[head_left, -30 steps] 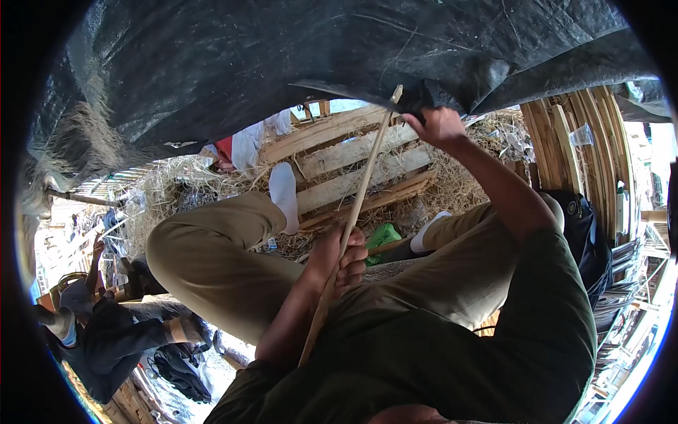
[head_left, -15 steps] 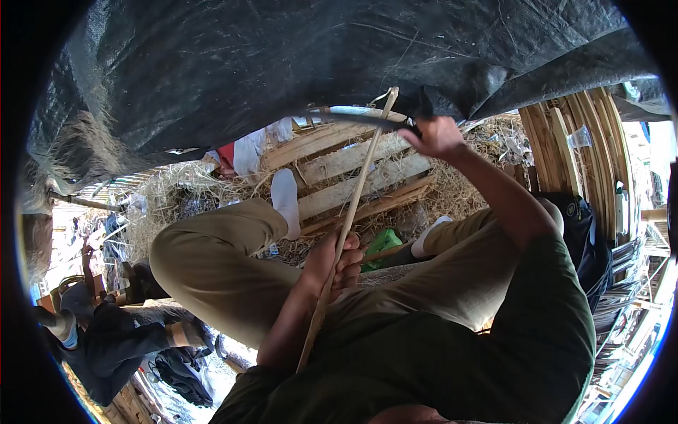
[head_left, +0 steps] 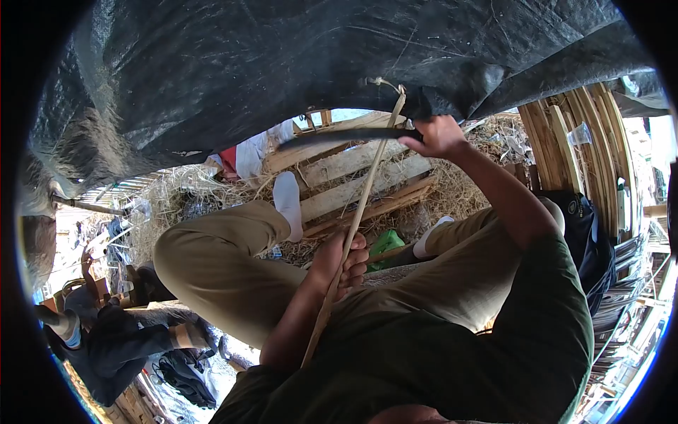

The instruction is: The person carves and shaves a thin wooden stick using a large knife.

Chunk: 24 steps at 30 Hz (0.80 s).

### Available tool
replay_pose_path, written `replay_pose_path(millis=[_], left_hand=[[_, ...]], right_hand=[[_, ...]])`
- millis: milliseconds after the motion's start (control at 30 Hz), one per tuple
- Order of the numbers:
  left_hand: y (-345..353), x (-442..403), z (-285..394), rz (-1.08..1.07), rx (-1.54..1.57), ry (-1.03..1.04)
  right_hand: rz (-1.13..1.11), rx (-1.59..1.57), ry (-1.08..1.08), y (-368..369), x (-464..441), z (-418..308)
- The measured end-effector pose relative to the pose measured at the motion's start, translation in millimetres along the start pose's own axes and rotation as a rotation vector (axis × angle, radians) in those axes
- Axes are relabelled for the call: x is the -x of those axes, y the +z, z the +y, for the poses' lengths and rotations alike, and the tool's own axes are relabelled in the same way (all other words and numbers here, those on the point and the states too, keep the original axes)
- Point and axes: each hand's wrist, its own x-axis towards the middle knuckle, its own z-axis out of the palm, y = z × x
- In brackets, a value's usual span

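Observation:
My left hand [head_left: 337, 264] is closed round a long, thin wooden stick [head_left: 368, 185], held in front of my lap. The stick slants from my forearm up to the dark tarp, with a curled, frayed strip at its top end. In my right hand [head_left: 439, 136] is a machete [head_left: 346, 136] with a long, dark, slightly curved blade, blurred toward its tip. The blade lies across the upper part of the stick; whether it touches the wood I cannot tell. My fingers hide its handle.
A black tarp [head_left: 268, 56] hangs low overhead. Wooden planks [head_left: 346, 161] lie on straw in front of my feet, near a green plastic item [head_left: 385, 246]. Stacked boards [head_left: 590, 141] and a dark bag [head_left: 580, 226] are at the right. Another person's legs [head_left: 120, 336] show at lower left.
The machete blade has swung slightly downward at its tip, while my right hand stays nearly in place. The stick and my left hand have shifted a little to the right.

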Motion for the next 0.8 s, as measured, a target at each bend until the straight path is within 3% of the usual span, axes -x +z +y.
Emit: replay_pose_path(millis=[33,133,167,200,267,600,800], left_hand=[[-1,0,-2,-0.006,0.005,0.0],[6,6,-6,0.03,0.062,-0.041],[6,3,-7,0.027,0.051,-0.052],[5,0,-9,0.025,0.042,-0.064],[4,-3,-9,-0.001,0.02,-0.052],[2,11,2,-0.041,-0.009,0.108],[-6,14,3,-0.07,-0.031,0.155]], right_hand=[[-0.025,0.029,-0.031,2,-1,0],[-0.066,-0.047,0.229,13,-6,24],[0.312,0.116,0.244,45,-1,41],[0.099,0.073,0.456,43,-6,53],[-0.159,-0.005,0.537,21,-4,65],[-0.607,-0.066,0.406,35,7,19],[-0.745,-0.016,0.35,43,9,26]])
